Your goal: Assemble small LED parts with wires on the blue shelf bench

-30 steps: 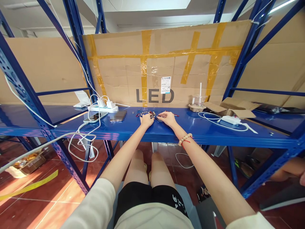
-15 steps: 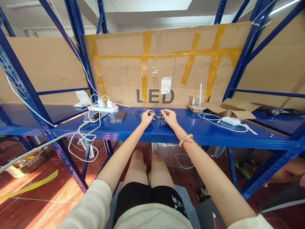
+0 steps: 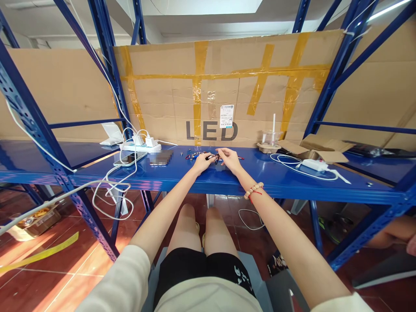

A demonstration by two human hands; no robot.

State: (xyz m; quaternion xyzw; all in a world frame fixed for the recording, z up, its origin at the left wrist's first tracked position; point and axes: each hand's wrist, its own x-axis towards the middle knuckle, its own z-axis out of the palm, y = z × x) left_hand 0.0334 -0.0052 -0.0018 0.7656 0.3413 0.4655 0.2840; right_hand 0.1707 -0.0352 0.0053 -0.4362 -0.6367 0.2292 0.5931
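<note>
My left hand (image 3: 202, 163) is closed, its fingertips pinching a small black piece (image 3: 210, 157) too small to name for certain. Close beside it, my right hand (image 3: 229, 160) pinches a short dark piece (image 3: 217, 159) that points down toward the shelf. The two pieces meet or nearly meet between the hands; I cannot tell if they touch. Several small coloured bits (image 3: 192, 156) lie on the blue shelf (image 3: 182, 177) just beyond my left hand. A thin red tip (image 3: 241, 158) pokes out at the right of my right hand, the rest being hidden.
A phone (image 3: 130, 159), a blurred dark flat item (image 3: 161, 158) and a white power strip (image 3: 143, 148) with cables are at left. A clear cup (image 3: 269, 138) with a straw, a white adapter (image 3: 314, 165) and an opened carton (image 3: 313, 147) are at right. Cardboard (image 3: 156, 104) stands behind.
My left hand has moved slightly right and turned, bringing its black piece up to the one in my right hand. The gap between the hands has narrowed.
</note>
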